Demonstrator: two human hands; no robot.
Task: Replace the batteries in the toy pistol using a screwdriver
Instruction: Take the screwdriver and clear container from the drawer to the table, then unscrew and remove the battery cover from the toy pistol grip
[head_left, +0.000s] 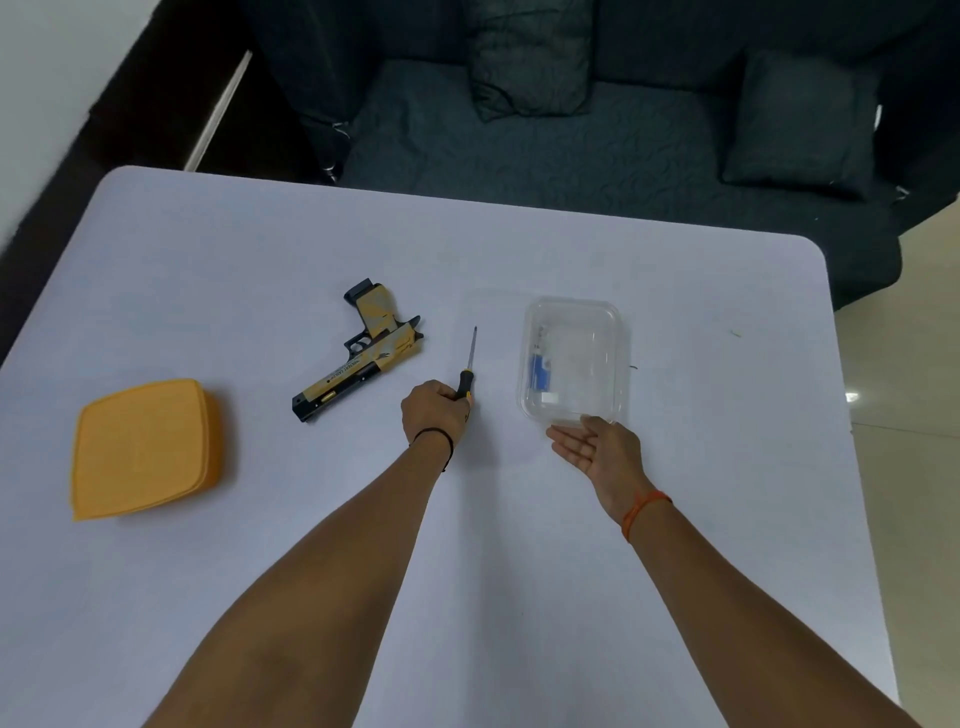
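Observation:
A yellow and black toy pistol (361, 353) lies on its side on the white table (260, 260), muzzle toward the near left. My left hand (434, 410) grips the black handle of a screwdriver (470, 358), whose thin shaft points away from me, just right of the pistol. My right hand (597, 447) lies open, palm up, with its fingers straight, touching the near edge of a clear plastic box (571, 358). Inside the box sits a blue and white item (540, 371), too blurred to name.
An orange square lid (143, 449) lies at the near left of the table. Behind the table's far edge stands a dark sofa (571, 145) with cushions. A tiled floor (909, 364) shows to the right.

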